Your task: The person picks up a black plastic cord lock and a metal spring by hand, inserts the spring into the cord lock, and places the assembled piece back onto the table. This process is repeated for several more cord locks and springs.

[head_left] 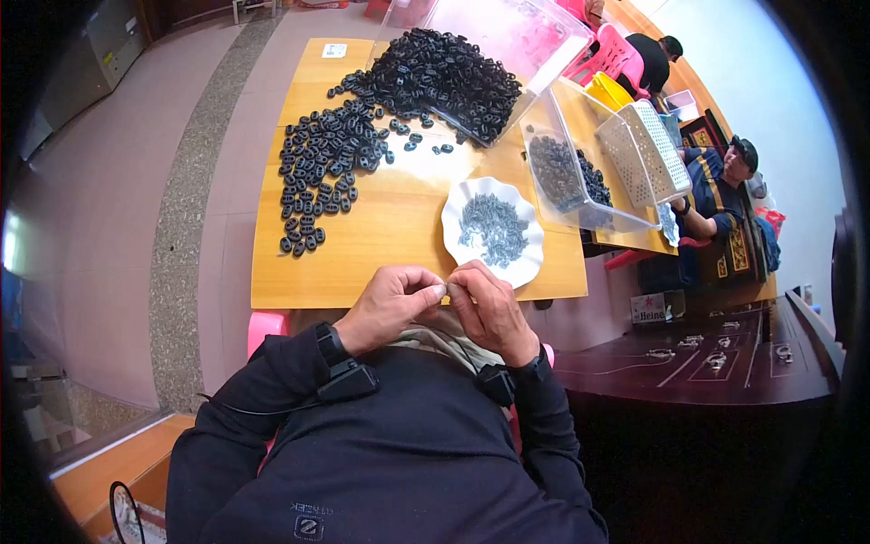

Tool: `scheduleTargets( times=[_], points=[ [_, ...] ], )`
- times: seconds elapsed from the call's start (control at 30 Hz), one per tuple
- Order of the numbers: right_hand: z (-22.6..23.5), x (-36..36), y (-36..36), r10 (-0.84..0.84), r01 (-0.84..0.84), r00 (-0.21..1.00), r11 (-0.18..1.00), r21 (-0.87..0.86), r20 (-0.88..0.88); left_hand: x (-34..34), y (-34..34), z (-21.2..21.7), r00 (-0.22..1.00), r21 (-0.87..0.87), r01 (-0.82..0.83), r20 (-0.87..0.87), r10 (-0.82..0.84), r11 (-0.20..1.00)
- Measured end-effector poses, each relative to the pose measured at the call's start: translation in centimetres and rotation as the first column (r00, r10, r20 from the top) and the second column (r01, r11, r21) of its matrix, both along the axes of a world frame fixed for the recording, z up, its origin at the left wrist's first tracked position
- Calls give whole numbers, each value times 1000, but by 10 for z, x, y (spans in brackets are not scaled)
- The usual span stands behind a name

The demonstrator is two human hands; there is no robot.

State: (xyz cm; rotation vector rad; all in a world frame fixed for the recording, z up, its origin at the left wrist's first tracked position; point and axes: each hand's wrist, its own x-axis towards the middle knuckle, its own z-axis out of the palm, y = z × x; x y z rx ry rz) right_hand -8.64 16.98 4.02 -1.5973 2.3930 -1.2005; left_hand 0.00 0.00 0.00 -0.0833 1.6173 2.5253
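Light wood-grain table (381,263) carries a white scalloped plate (523,273) near its front edge. Beyond the plate: a clear plastic bin (553,59) and a dense heap of black two-holed oval pieces (426,77). Left of the plate: similar pieces, loosely spread. Far left beyond it: a small white card (334,51).

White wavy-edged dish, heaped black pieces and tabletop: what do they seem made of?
White dish: glossy plastic or ceramic, smooth and bright; can't tell which.
Black pieces: probably moulded plastic, uniformly dark with small glints.
Tabletop: wood or wood-look laminate, yellow-brown, glare suggesting a sealed finish.
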Motion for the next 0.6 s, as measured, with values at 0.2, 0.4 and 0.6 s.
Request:
scheduleTargets(
  times=[0.2, 0.4, 0.6],
  points=[
    [13, 0, 3, 28, -27, 999, 998, 48, -17, 1, 2, -1, 1000, 5, 2, -3, -2, 1000],
    [16, -1, 7, 54, -51, 998, 989, 142, -21, 1, 2, -2, 999, -40, 32, -18, -33, 999],
    [20, -3, 9, 74, -68, 997, 986, 155, -34, 0, 3, -4, 998, -12, 59, -10, -59, 998]
  ],
)
